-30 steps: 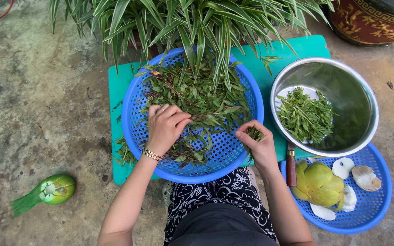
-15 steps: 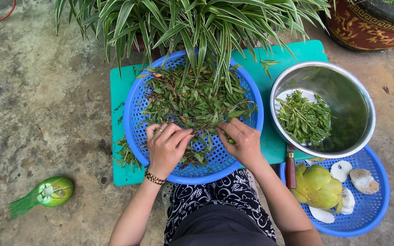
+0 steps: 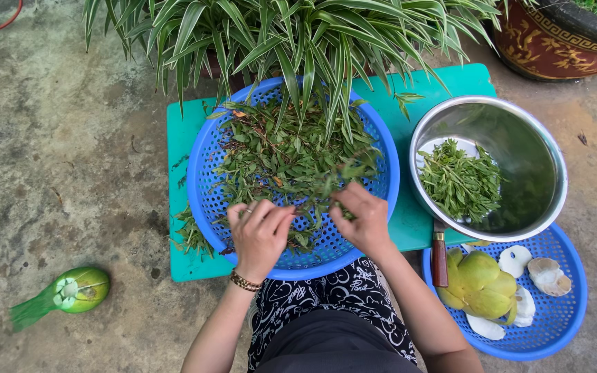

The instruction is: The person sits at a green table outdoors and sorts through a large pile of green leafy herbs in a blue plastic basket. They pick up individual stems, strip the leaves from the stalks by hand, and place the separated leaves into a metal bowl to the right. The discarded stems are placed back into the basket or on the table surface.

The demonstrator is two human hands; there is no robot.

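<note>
1. Blue plastic first: we're looking down into a big round basket (image 3: 205, 173) full of holes, sitting on a teal board (image 3: 181, 138) on the concrete ground.
2. Inside it we've got a loose heap of leafy green herb stems (image 3: 278, 152), thin stalks with small pointed leaves, a few browned bits mixed in, and some sprigs spilling over the near-left rim onto the board.
3. Our left hand (image 3: 260, 235) sits over the near part of the basket, fingers curled together and pinching a stem, a beaded bracelet (image 3: 244, 281) at the wrist.
4. Our right hand (image 3: 362, 220) is just beside it, fingers bent and closed on the other end of the same sprig, so both hands meet over the herbs.
5. Against a second ago, our right hand has come in from the basket's near-right rim towards the middle; half a second ago it was already close, and the two hands are now closer still.
6. To the right, a steel bowl (image 3: 526, 152) holds a smaller pile of picked greens (image 3: 461, 183).
7. Nearer us on the right, a second blue basket (image 3: 564, 318) carries a green peeled fruit (image 3: 481, 287) and pale peel pieces, with a wooden knife handle (image 3: 439, 259) at its edge.
</note>
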